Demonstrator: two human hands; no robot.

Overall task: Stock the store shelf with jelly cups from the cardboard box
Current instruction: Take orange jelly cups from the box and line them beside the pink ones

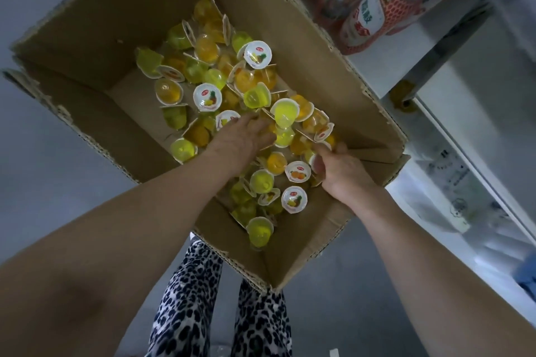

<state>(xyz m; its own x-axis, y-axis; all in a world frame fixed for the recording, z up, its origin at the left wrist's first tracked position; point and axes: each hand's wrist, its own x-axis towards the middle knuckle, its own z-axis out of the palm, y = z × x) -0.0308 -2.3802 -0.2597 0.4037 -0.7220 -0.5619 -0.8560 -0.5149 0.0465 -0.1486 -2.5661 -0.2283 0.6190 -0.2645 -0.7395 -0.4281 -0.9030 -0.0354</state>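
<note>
The cardboard box [87,46] holds loose jelly cups [207,97] (yellow and orange). The left hand [246,136] digs among them, its grip unclear. The right hand [339,168], apart from it, curls round cups at the right wall.

The cardboard box [87,43] is open at the top, so entry from above is unhindered between its upright walls. A bare strip of box floor [127,95] is seen along the left wall; the rest is covered by loose jelly cups [207,97]. Rightward, passage is blocked by bottles [365,17] crowded on the shelf [441,49].
</note>
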